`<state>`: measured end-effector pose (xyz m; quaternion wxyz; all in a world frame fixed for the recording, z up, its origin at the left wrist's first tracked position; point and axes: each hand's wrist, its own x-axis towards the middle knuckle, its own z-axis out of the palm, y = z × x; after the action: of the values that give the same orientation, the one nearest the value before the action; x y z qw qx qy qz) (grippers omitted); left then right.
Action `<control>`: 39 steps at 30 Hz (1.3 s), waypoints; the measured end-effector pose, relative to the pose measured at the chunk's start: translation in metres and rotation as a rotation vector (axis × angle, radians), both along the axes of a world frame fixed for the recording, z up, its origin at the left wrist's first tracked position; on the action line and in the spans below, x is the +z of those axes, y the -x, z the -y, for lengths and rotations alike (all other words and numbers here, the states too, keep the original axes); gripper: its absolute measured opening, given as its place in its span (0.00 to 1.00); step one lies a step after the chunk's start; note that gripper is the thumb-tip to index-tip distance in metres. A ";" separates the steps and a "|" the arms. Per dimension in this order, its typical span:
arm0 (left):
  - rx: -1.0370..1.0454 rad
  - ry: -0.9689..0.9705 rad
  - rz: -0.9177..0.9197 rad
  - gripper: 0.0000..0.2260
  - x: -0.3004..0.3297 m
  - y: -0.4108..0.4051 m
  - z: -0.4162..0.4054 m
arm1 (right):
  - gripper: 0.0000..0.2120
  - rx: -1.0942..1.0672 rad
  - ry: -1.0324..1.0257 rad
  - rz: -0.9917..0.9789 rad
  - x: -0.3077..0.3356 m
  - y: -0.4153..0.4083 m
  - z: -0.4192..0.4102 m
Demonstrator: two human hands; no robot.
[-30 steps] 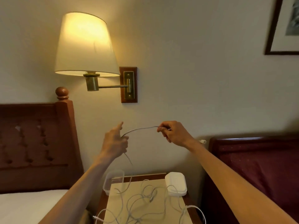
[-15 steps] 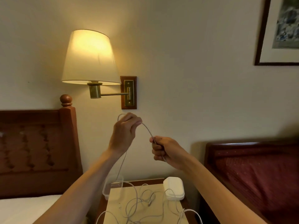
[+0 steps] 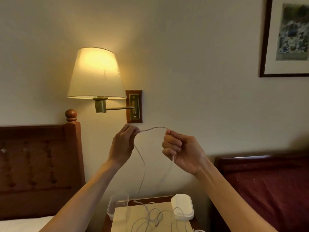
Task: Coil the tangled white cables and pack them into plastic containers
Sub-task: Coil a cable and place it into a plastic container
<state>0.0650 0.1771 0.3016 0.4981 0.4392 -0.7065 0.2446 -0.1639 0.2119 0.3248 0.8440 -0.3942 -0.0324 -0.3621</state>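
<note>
A thin white cable [image 3: 153, 128] arches between my two raised hands in front of the wall. My left hand [image 3: 122, 144] pinches one part of it, and my right hand [image 3: 179, 152] is closed around another part. Two strands hang from the hands down to a tangle of white cables [image 3: 151, 218] on the nightstand. A clear open plastic container [image 3: 117, 205] stands at the nightstand's back left. A stack of white closed containers [image 3: 183, 206] stands at its back right.
The nightstand [image 3: 132, 215] sits between two dark wooden headboards, one left [image 3: 38, 164] and one right [image 3: 267, 181]. A lit wall lamp [image 3: 97, 76] on a brass arm hangs just above my left hand. A framed picture [image 3: 287, 36] is at the upper right.
My hands have drawn apart again, with a short arch of cable between them. The right hand rose level with the left. My view tilted upward, so the lamp sits lower in frame.
</note>
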 end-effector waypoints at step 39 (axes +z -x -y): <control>-0.153 0.136 0.047 0.16 0.088 0.056 -0.054 | 0.20 -0.304 0.417 -0.465 0.059 0.000 0.003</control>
<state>0.0087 0.2315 0.3892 0.5274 0.3433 -0.7311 0.2636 -0.1642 0.2093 0.3839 0.6665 -0.6306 0.1462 -0.3697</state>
